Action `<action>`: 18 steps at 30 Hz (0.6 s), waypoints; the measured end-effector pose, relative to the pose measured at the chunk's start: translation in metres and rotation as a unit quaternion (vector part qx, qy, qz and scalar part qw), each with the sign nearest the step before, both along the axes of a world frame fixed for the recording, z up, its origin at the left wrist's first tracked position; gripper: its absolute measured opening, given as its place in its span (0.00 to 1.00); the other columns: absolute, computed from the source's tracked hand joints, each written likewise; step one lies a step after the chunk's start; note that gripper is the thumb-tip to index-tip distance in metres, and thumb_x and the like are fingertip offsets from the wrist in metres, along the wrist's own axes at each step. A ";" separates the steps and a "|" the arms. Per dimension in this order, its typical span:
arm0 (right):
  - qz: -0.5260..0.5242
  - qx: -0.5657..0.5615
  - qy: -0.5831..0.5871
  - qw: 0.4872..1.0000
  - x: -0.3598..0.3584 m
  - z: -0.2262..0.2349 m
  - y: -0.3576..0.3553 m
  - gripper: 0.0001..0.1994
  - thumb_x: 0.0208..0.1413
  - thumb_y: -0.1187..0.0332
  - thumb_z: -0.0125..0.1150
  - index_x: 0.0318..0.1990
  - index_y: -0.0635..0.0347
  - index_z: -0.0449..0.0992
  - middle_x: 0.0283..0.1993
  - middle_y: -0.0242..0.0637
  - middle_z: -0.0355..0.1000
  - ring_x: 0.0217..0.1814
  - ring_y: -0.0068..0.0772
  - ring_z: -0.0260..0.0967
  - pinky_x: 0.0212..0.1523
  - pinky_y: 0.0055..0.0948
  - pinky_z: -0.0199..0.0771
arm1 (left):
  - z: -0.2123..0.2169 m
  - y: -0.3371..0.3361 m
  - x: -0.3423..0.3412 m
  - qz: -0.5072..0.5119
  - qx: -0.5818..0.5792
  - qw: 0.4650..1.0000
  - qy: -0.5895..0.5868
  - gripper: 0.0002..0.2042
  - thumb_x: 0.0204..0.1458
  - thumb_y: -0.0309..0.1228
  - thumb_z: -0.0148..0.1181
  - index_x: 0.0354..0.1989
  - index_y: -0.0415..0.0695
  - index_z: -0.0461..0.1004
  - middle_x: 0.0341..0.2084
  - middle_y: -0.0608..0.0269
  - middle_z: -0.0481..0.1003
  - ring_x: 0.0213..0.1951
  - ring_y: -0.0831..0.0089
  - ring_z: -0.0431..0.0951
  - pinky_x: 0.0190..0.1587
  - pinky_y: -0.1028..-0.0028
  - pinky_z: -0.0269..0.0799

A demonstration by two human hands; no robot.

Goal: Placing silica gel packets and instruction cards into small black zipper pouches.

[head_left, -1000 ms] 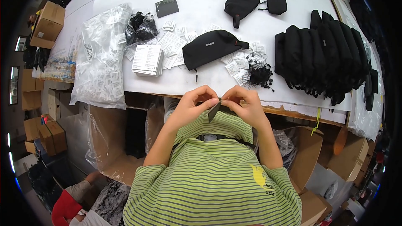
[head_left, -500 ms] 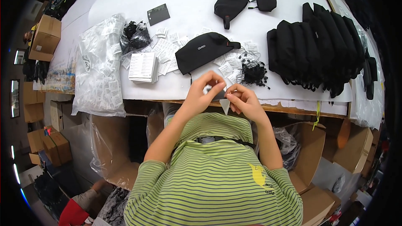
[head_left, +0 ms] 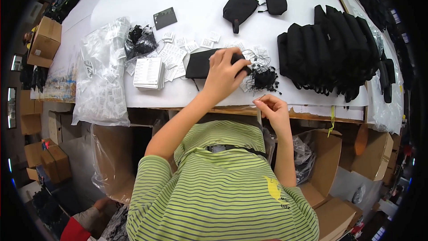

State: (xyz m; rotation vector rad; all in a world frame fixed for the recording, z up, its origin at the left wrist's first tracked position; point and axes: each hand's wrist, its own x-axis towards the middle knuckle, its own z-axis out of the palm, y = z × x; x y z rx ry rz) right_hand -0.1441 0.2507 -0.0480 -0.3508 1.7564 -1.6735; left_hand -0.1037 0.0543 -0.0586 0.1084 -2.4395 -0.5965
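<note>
My left hand [head_left: 224, 73] reaches over the near black zip pouch [head_left: 198, 64], its fingers curled down on the pouch's right end and hiding that part. My right hand [head_left: 274, 108] hovers at the table's front edge, thumb and forefinger pinched together. Whatever it pinches, if anything, is too small to make out. Just beyond it lies a bunch of black cords [head_left: 264, 78] with looped strings. White printed tags [head_left: 173, 56] are strewn left of the pouch and behind it. A neat stack of white cards [head_left: 148, 72] stands to the left.
A clear plastic bag of tags [head_left: 101, 76] hangs over the front edge at left, beside bundled black cords [head_left: 140, 40]. Farther back lie a dark card [head_left: 165, 18] and several black pouches [head_left: 240, 10]. A long row of black pouches [head_left: 330, 53] fills the right.
My hands have parted: the left moved forward onto the near pouch, while the right shifted slightly right. The pale pointed piece seen between them no longer shows.
</note>
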 end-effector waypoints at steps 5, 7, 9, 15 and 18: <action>0.050 0.107 0.203 0.972 0.008 0.026 -0.029 0.05 0.51 0.71 0.63 0.30 0.64 0.76 0.18 0.27 0.67 0.18 0.13 0.56 0.20 0.18 0.55 | 0.036 0.026 0.071 0.119 0.149 0.982 0.010 0.15 0.35 0.26 0.66 0.36 0.50 0.77 0.35 0.64 0.66 0.42 0.64 0.61 0.48 0.65 0.53; 0.104 0.092 0.277 0.951 0.013 0.035 -0.039 0.06 0.51 0.71 0.62 0.31 0.65 0.76 0.18 0.31 0.68 0.18 0.15 0.58 0.20 0.20 0.57 | 0.037 0.024 0.085 0.123 0.143 0.981 -0.035 0.12 0.35 0.27 0.66 0.32 0.49 0.77 0.30 0.67 0.66 0.39 0.66 0.63 0.45 0.66 0.55; 0.129 0.112 0.286 0.943 0.018 0.044 -0.044 0.05 0.50 0.71 0.62 0.32 0.63 0.76 0.19 0.34 0.69 0.17 0.21 0.60 0.20 0.24 0.59 | 0.037 0.024 0.094 0.122 0.138 0.980 -0.077 0.09 0.36 0.28 0.66 0.28 0.47 0.77 0.26 0.69 0.67 0.36 0.68 0.65 0.42 0.68 0.58; 0.233 0.104 0.486 0.836 0.019 0.036 -0.045 0.08 0.45 0.72 0.63 0.35 0.58 0.76 0.22 0.35 0.68 0.21 0.36 0.64 0.23 0.30 0.65 | 0.031 0.027 0.106 0.092 0.265 0.959 -0.048 0.06 0.38 0.26 0.65 0.27 0.43 0.78 0.20 0.69 0.69 0.28 0.70 0.67 0.33 0.72 0.63; 0.232 0.086 0.472 0.846 0.024 0.036 -0.047 0.06 0.46 0.73 0.62 0.34 0.59 0.75 0.21 0.35 0.66 0.21 0.33 0.63 0.23 0.30 0.63 | 0.031 0.027 0.107 0.080 0.266 0.960 -0.036 0.07 0.38 0.23 0.65 0.28 0.42 0.78 0.23 0.66 0.71 0.29 0.68 0.70 0.33 0.72 0.66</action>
